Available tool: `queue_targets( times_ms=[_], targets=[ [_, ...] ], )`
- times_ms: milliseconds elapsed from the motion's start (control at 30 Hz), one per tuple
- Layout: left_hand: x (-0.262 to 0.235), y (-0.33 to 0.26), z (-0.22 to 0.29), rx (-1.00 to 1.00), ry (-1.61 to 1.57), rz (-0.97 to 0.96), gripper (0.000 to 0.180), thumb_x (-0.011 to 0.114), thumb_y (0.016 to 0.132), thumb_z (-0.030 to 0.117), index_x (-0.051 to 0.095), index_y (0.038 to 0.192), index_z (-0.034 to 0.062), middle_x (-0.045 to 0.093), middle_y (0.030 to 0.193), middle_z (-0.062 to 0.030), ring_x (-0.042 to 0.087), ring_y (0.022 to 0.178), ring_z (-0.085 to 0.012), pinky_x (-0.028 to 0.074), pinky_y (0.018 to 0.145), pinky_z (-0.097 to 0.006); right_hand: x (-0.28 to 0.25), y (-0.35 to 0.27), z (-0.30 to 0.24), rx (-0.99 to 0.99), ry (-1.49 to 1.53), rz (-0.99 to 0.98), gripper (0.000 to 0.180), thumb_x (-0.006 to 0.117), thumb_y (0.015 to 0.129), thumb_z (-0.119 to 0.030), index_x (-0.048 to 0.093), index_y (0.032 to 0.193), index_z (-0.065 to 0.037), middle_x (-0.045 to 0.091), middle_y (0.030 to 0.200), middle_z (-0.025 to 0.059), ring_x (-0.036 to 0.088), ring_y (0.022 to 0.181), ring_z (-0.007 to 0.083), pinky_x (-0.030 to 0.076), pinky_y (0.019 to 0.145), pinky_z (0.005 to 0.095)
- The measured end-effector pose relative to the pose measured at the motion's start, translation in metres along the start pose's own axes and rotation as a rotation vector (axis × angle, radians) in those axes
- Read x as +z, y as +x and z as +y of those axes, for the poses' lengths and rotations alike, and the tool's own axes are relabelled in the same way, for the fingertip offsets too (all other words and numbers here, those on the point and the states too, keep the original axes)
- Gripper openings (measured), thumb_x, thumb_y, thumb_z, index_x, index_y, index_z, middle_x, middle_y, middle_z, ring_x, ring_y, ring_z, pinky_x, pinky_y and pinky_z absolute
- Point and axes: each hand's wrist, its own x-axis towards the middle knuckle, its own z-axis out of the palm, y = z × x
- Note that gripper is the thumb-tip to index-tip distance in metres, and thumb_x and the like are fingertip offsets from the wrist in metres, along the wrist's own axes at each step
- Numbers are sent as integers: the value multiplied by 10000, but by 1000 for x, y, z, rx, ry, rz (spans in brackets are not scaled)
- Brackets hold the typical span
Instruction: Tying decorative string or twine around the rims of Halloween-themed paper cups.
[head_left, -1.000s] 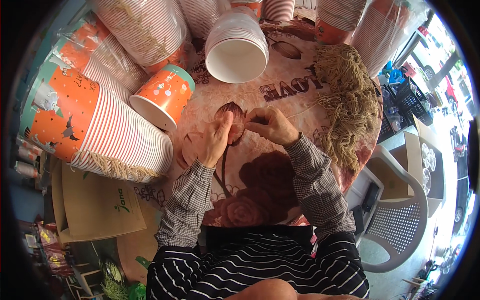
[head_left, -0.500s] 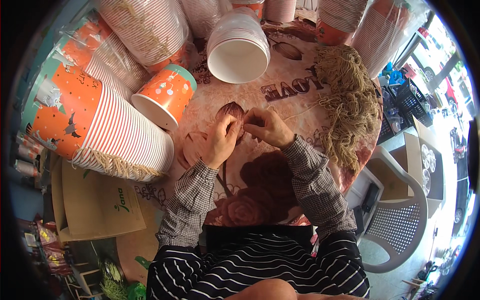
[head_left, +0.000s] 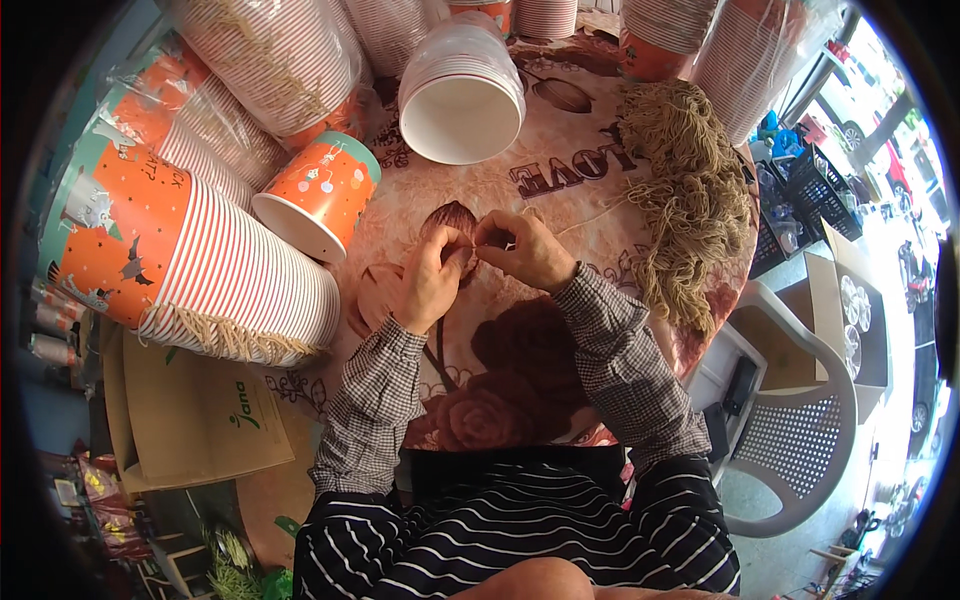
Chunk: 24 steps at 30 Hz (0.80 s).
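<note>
My left hand (head_left: 435,280) and my right hand (head_left: 530,252) meet over the middle of the table. Both are closed in a pinch, their fingertips nearly touching. A thin strand of twine (head_left: 600,214) runs from my right hand to a tangled beige heap of twine (head_left: 690,200) on the right. The short bit between my fingertips is too small to see clearly, but it looks like the twine. Left of my hands, an orange paper cup (head_left: 325,185) with a green rim band lies tilted against a long stack of paper cups (head_left: 250,275).
Ahead of my hands lies a bagged stack of white paper cups (head_left: 462,118), mouth toward me. More wrapped cup stacks (head_left: 265,65) line the far edge. A cardboard box (head_left: 210,410) is at lower left; a grey plastic chair (head_left: 800,430) stands right of the flowered table (head_left: 500,400).
My fingertips have come closer together, and my right hand has turned slightly. The whole view has shifted a little, moving the cups and table slightly to the left.
</note>
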Motion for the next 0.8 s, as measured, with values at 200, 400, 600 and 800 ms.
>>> queue_targets(
  times_ms=[200,400,600,800],
  targets=[
    [1,2,9,91,82,63,117,580,842,29,537,946,-3,619,879,-144,608,814,-308,473,711,-369,1,-1,0,43,-89,37,149,638,831,-124,604,928,-17,629,779,46,585,727,102,480,651,262],
    [-3,2,7,189,203,105,115,587,830,24,540,932,-2,621,872,-145,611,815,-324,481,693,-386,2,1,-9,61,-119,6,159,645,835,-140,605,931,-20,638,792,68,593,697,124,478,640,273],
    [1,4,12,225,246,159,96,596,812,23,557,897,1,615,838,-135,610,793,-329,483,671,-390,1,-2,-3,-66,-154,74,154,644,820,-113,600,933,-18,648,827,89,627,729,154,494,648,301],
    [-2,3,9,227,331,161,124,562,798,-11,551,921,6,603,882,-139,600,831,-340,484,700,-402,4,-2,-8,-64,-278,85,177,622,806,-155,591,911,-17,634,857,142,635,765,308,501,670,373]
  ],
)
